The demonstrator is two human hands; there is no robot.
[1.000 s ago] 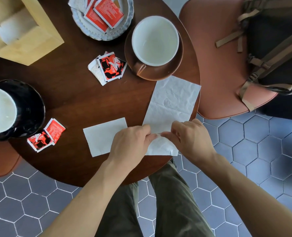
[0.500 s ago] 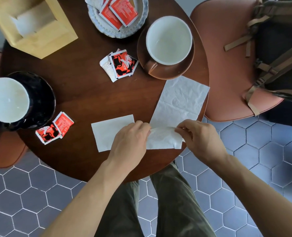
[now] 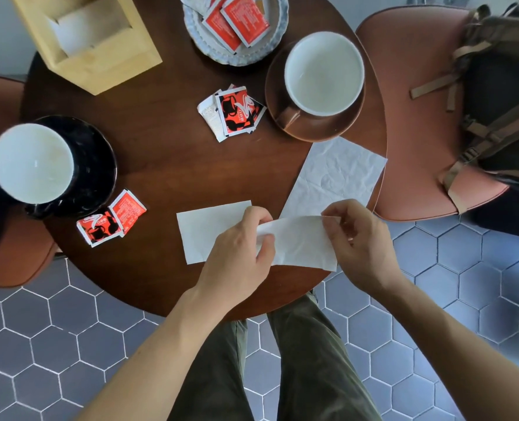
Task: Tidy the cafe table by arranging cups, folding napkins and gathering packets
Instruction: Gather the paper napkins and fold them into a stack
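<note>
A long white napkin (image 3: 334, 174) lies at the near right edge of the round wooden table (image 3: 161, 165). My left hand (image 3: 240, 253) and my right hand (image 3: 358, 238) each pinch a corner of its near end, which is lifted and turned over toward the far end. A smaller folded napkin (image 3: 203, 232) lies flat just left of my left hand. Red packets lie loose in the middle (image 3: 234, 113) and near left (image 3: 112, 218); more sit in a pale dish (image 3: 237, 50). A white cup (image 3: 323, 72) stands on a brown saucer, another (image 3: 31, 164) on a black saucer.
A wooden napkin box (image 3: 94, 47) stands at the far left of the table. A brown chair (image 3: 419, 117) on the right carries a dark backpack (image 3: 501, 101). Another brown seat (image 3: 6, 253) sits at the left. Grey hexagon floor tiles lie below, with my legs under the table edge.
Both hands have lifted the napkin's near end and carried it up and over toward the far end, spreading apart along the fold. The view shifted slightly.
</note>
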